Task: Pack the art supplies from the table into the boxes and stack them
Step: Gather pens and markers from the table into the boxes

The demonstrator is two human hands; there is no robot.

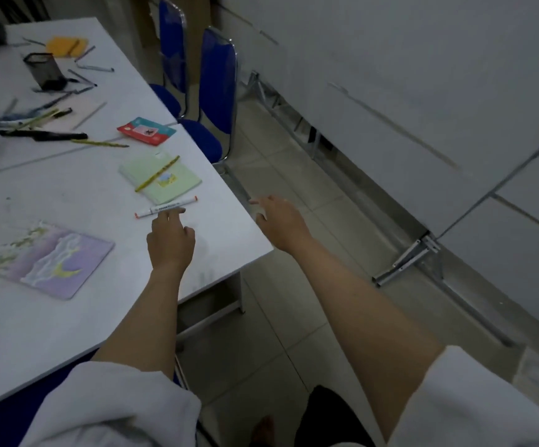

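white table (68, 195), white marker (166, 208) with orange-red ends, pale green notebook (165, 180), lilac painted board (53, 261), blue chairs (216, 82).

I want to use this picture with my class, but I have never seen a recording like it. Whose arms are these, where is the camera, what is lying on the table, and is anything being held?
There is no machine here. A person wears one wide-angle camera on the head, so you look down along their own two arms.

The left hand reaches over the white table, and its fingertips are at a white marker without gripping it. The right hand hovers open by the table's edge. Neither hand holds anything.

Beyond the marker lies a green notebook with a yellow pencil resting across it. Farther back are a red and teal card pack, black pens and a black mesh pen cup. Nearer the person lies a purple painted board. Blue chairs stand at the table's far side.
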